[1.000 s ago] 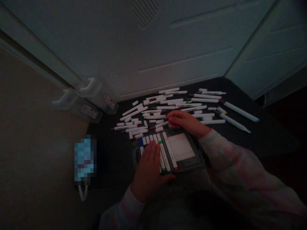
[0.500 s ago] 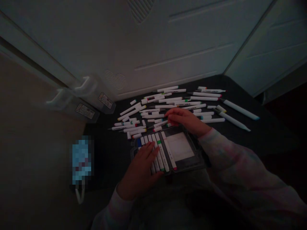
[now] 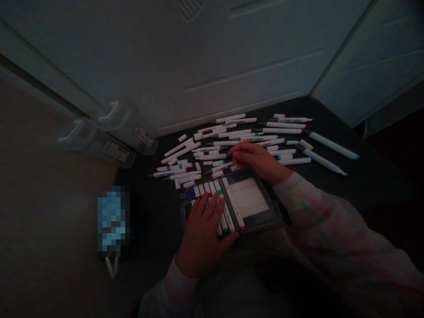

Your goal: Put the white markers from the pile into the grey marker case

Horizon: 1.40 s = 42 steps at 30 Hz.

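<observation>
Case (image 3: 258,221), left half: row of markers (image 3: 228,218) seated, partly hidden by the left grip (image 3: 202,234).
Case, right half: one marker (image 3: 234,203) placed beside the white card (image 3: 251,196).
Worktop (image 3: 149,207): many loose markers (image 3: 212,156) and caps (image 3: 182,138) remain outside the case.
Marker finish: white barrels, coloured ends; several uncapped.
Left grip: fingers slightly spread over row.
Right grip (image 3: 260,162): fingers curled; contents indeterminate.

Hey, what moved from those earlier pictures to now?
The left hand slid left across the markers in the open case, then back right, its fingers now more spread. The right hand stayed by the loose markers, and the case stayed put.
</observation>
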Available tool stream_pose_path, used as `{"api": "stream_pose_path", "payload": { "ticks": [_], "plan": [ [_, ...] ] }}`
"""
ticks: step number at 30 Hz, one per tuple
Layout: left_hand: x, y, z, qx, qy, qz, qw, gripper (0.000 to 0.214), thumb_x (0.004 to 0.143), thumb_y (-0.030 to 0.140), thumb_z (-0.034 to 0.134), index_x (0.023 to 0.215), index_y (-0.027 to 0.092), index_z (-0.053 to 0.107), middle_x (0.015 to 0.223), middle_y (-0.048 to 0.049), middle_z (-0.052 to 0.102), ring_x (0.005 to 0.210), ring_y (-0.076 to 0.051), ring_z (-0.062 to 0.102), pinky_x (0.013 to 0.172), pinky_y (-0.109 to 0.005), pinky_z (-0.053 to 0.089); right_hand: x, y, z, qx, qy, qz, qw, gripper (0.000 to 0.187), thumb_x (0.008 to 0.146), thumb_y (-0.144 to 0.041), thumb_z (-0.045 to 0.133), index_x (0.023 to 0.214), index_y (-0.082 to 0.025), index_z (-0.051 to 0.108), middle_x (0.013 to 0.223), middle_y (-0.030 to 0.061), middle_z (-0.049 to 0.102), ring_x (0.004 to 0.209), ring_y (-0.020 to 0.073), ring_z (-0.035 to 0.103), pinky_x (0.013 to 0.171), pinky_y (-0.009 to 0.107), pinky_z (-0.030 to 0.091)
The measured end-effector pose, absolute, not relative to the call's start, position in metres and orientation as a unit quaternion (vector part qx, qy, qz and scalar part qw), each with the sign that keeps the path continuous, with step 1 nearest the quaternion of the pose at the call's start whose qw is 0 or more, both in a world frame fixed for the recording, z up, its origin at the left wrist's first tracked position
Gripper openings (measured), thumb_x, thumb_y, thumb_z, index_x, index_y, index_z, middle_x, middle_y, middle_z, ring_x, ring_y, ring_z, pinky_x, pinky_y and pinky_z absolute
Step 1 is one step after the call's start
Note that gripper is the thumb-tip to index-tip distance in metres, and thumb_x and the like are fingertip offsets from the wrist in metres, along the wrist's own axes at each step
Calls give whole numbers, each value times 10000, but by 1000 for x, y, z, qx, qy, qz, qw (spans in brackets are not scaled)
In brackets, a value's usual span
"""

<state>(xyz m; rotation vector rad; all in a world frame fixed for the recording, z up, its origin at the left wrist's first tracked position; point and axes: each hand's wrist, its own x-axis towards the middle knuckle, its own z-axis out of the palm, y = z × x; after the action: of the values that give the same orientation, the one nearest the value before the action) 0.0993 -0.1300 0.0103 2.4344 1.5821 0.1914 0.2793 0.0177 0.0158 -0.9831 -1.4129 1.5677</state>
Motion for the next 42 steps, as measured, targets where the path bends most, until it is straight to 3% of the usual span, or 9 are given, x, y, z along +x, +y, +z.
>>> {"api": "stream_pose_path", "payload": {
  "ticks": [7, 22, 35, 42],
  "plan": [
    [101, -129, 13, 832, 537, 71, 116, 589, 725, 401, 540, 1249, 159, 425, 1343, -73, 399, 1255, -310, 273, 1017, -502, 271, 280, 18, 15, -385, -558, 612, 408, 114, 709, -208, 533, 791, -143, 578, 587, -40, 549, 485, 48, 442, 470, 186, 332],
    [105, -128, 9, 823, 549, 107, 99, 573, 711, 429, 540, 1199, 134, 487, 1281, -79, 473, 1219, -291, 333, 1014, -452, 303, 278, 16, 15, -394, -566, 600, 406, 96, 701, -205, 530, 762, -146, 574, 582, -40, 541, 485, 50, 439, 469, 194, 325],
    [95, -134, 11, 833, 523, 116, 140, 577, 763, 427, 515, 1256, 149, 406, 1354, -121, 371, 1278, -275, 262, 1022, -492, 289, 277, 17, 13, -408, -554, 612, 391, 146, 694, -260, 550, 787, -149, 570, 558, -40, 532, 480, 64, 435, 481, 209, 325],
    [94, -133, 15, 817, 540, 157, 132, 511, 770, 363, 522, 1226, 149, 434, 1306, -134, 431, 1238, -254, 346, 996, -472, 341, 278, 17, 8, -415, -530, 634, 381, 186, 677, -292, 578, 798, -152, 564, 556, -44, 527, 480, 67, 438, 479, 209, 320]
  ]
}}
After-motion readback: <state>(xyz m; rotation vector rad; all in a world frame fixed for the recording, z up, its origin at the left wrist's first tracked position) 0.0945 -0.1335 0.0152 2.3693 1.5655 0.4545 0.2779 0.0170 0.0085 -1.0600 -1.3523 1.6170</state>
